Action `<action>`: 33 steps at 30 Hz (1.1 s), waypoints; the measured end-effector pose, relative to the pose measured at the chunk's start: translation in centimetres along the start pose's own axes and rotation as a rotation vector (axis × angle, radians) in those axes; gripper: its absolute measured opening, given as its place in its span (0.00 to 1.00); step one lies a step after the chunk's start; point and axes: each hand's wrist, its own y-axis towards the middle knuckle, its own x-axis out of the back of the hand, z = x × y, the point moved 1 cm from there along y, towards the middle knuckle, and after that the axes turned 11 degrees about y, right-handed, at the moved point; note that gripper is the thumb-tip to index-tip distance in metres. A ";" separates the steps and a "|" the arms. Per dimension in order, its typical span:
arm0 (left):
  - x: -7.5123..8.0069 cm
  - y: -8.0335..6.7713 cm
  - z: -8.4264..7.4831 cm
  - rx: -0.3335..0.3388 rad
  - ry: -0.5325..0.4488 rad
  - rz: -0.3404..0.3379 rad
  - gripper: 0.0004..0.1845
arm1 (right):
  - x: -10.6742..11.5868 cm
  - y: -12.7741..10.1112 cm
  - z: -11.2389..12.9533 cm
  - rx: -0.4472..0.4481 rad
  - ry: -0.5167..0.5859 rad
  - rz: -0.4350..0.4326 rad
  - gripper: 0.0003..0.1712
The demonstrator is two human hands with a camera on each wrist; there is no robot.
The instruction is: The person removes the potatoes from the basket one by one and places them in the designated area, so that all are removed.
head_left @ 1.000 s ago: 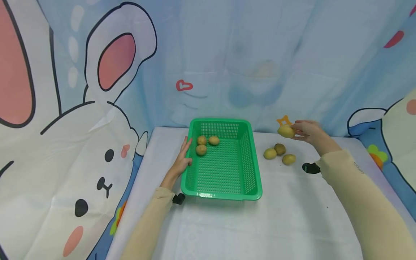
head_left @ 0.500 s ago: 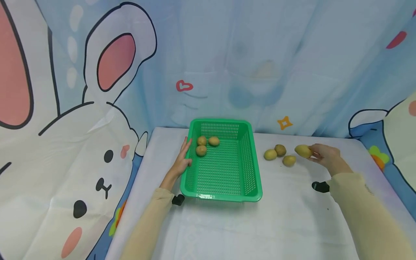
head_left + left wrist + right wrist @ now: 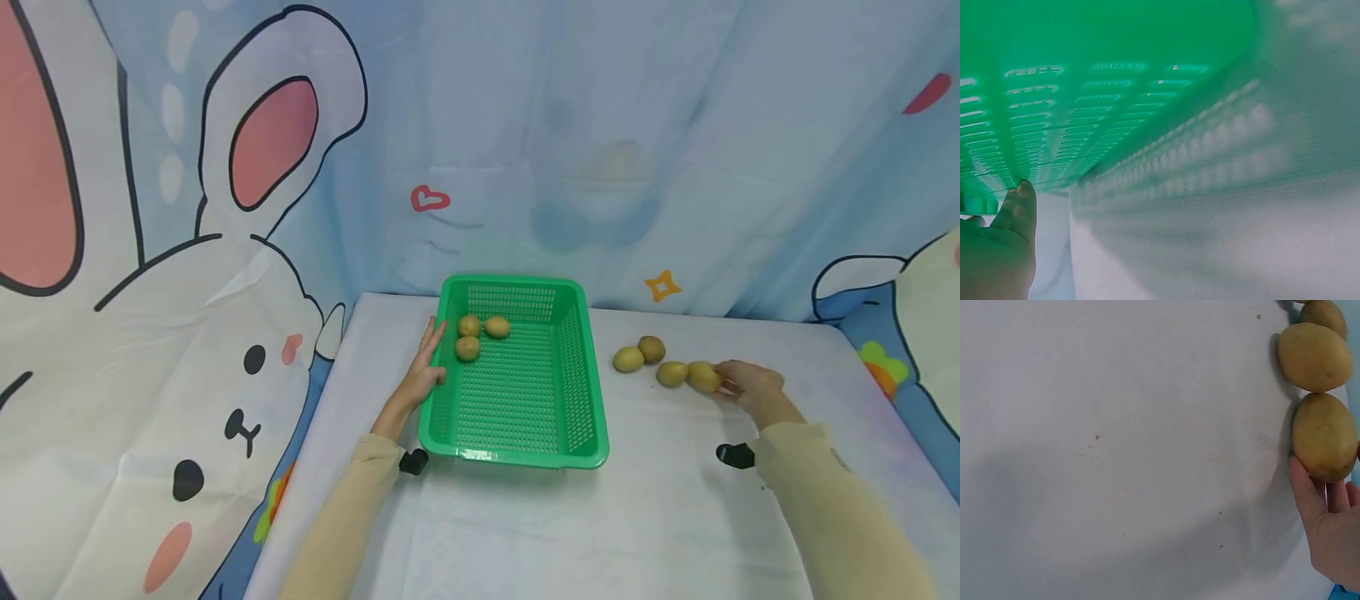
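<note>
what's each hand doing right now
Left hand: open, fingers straight against the basket outer wall.
Right hand: fingertips touch a potato on the table; whether it grips it cannot be told.

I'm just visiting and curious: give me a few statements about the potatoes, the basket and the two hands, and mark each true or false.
1. Three potatoes lie in the green basket. True.
2. The left hand grips a potato. False: it rests with straight fingers against the basket's outer wall.
3. Four potatoes are on the table outside the basket. True.
4. The right hand is lifted high above the table. False: it is low at the table, fingers touching the nearest potato.
5. The basket stands right of the loose potatoes. False: it is to their left.
</note>
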 end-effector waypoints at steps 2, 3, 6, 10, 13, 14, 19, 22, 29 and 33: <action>0.0 -0.1 0.1 -0.002 0.001 0.001 0.52 | -0.1 0.0 -0.4 0.006 0.007 -0.001 0.48; 0.0 -0.1 0.1 -0.005 0.002 0.001 0.52 | -0.1 0.0 -0.6 0.005 0.010 0.007 0.49; 0.0 -0.1 0.0 -0.018 0.004 -0.005 0.52 | -0.1 -0.3 -0.4 -0.003 0.022 0.019 0.53; 0.0 0.0 -0.2 -0.023 0.006 -0.001 0.52 | 0.0 -0.5 -0.2 -0.029 -0.002 0.013 0.59; 0.0 0.0 -0.2 -0.024 0.006 0.005 0.52 | -0.2 -0.9 0.2 0.009 -0.042 -0.001 0.58; 0.0 0.0 -0.2 -0.022 0.006 0.006 0.52 | -0.4 -1.2 0.4 0.033 -0.063 -0.009 0.56; 0.0 -0.1 -0.2 -0.008 0.005 0.003 0.52 | -1.9 -2.9 1.8 0.146 -0.129 -0.037 0.46; 0.1 -0.2 -0.3 -0.005 0.007 0.000 0.52 | -3.4 -3.6 2.7 0.186 -0.132 -0.044 0.43; 0.1 -0.2 -0.6 -0.013 0.004 -0.005 0.52 | -6.7 -6.4 4.0 0.218 -0.058 0.140 0.46; 0.0 -0.2 -0.7 -0.013 0.006 -0.004 0.52 | -8.3 -8.4 4.3 0.191 -0.031 0.311 0.46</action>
